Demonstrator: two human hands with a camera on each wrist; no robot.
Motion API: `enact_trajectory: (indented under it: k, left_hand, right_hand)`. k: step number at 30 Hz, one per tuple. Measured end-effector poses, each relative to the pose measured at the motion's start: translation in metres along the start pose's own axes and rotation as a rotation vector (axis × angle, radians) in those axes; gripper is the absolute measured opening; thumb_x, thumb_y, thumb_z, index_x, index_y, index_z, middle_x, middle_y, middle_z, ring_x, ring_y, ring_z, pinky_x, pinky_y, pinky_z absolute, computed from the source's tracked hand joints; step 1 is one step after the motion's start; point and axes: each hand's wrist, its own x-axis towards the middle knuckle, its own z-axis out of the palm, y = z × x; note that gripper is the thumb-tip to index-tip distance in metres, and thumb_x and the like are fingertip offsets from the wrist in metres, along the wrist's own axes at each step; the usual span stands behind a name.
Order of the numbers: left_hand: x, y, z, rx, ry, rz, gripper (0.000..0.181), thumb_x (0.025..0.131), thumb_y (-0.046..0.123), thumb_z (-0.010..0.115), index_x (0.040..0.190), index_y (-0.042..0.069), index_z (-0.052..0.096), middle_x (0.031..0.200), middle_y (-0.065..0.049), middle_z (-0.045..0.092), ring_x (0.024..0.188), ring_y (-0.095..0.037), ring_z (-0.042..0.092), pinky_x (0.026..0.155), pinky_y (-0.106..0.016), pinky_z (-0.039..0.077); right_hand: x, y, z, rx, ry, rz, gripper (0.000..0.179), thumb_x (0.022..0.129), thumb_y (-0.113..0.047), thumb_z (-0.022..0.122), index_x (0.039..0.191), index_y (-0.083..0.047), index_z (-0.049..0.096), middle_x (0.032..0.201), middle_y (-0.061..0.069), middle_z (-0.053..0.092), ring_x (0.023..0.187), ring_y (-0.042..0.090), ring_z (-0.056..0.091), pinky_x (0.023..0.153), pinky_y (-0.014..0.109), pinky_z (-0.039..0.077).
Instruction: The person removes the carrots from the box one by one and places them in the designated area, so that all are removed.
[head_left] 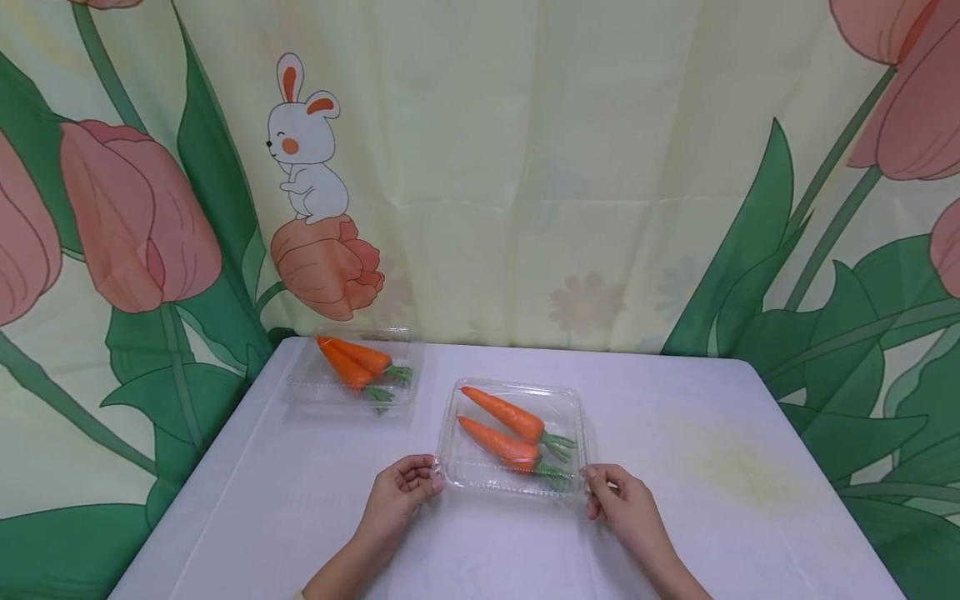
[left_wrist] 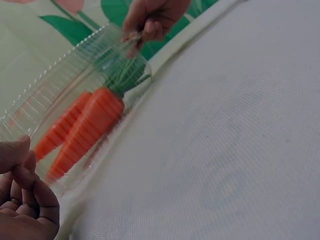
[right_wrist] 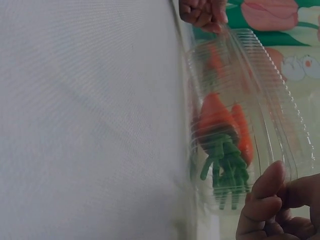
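A clear plastic clamshell container (head_left: 468,479) sits near the middle of the table with two orange carrots with green tops inside, the upper carrot (head_left: 506,412) and the lower carrot (head_left: 498,444). My left hand (head_left: 401,492) pinches its near left corner between thumb and fingers. At the near right corner, my right hand (head_left: 622,500) pinches the rim the same way. Both wrist views show the container's ridged edge (right_wrist: 290,100) and the carrots (left_wrist: 87,130) through the clear wall. Whether the lid is fully closed, I cannot tell.
A second clear container (head_left: 303,387) holding two carrots (head_left: 348,362) stands at the table's far left corner. The white-covered table (head_left: 675,467) backs onto a curtain (head_left: 600,167) printed with tulips and a rabbit.
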Motion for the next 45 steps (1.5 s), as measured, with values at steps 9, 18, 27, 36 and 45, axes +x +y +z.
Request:
enact_trajectory:
  k: [9,18,27,36,45]
  left_hand:
    - [-0.003,-0.004,-0.005,0.05,-0.027,0.013,0.023,0.086,-0.002,0.078,0.104,-0.007,0.065,0.089,-0.003,0.066,0.08,-0.011,0.061,0.069,-0.02,0.053]
    - [0.001,0.006,-0.017,0.054,-0.218,-0.064,0.02,0.094,0.011,0.073,0.106,0.0,0.061,0.093,-0.001,0.063,0.086,-0.012,0.06,0.077,-0.024,0.054]
    - [0.018,0.015,-0.023,0.041,-0.291,-0.184,0.023,0.109,0.026,0.051,0.108,0.005,0.058,0.092,-0.002,0.062,0.083,-0.016,0.066,0.079,-0.031,0.058]
    - [0.041,0.027,-0.018,0.135,-0.221,-0.098,0.048,0.101,0.011,0.061,0.145,0.001,0.047,0.108,-0.01,0.062,0.088,-0.018,0.06,0.078,-0.027,0.055]
    - [0.047,0.027,-0.018,0.127,-0.229,-0.103,0.052,0.099,0.007,0.064,0.149,0.007,0.05,0.112,-0.012,0.064,0.088,-0.019,0.062,0.079,-0.028,0.057]
  right_hand:
    - [-0.001,-0.002,0.0,0.011,-0.011,-0.002,0.03,0.106,-0.019,0.057,0.12,0.006,0.066,0.067,0.004,0.06,0.063,0.015,0.06,0.058,0.027,0.052]
    - [0.002,-0.002,-0.006,0.014,-0.046,-0.01,0.025,0.106,-0.014,0.055,0.11,0.006,0.069,0.067,0.004,0.06,0.062,0.015,0.061,0.058,0.027,0.052]
    - [0.004,-0.004,-0.006,-0.016,-0.065,0.002,0.023,0.106,-0.015,0.054,0.107,0.003,0.068,0.069,0.004,0.06,0.063,0.016,0.06,0.058,0.028,0.052]
    - [0.012,-0.003,-0.013,-0.088,-0.131,-0.046,0.021,0.102,-0.018,0.059,0.09,-0.002,0.066,0.08,0.006,0.069,0.067,0.017,0.066,0.061,0.029,0.055]
    - [0.033,0.002,-0.033,-0.287,-0.082,-0.549,0.047,0.087,-0.003,0.077,0.129,-0.019,0.063,0.142,0.006,0.054,0.115,0.024,0.063,0.081,0.03,0.053]
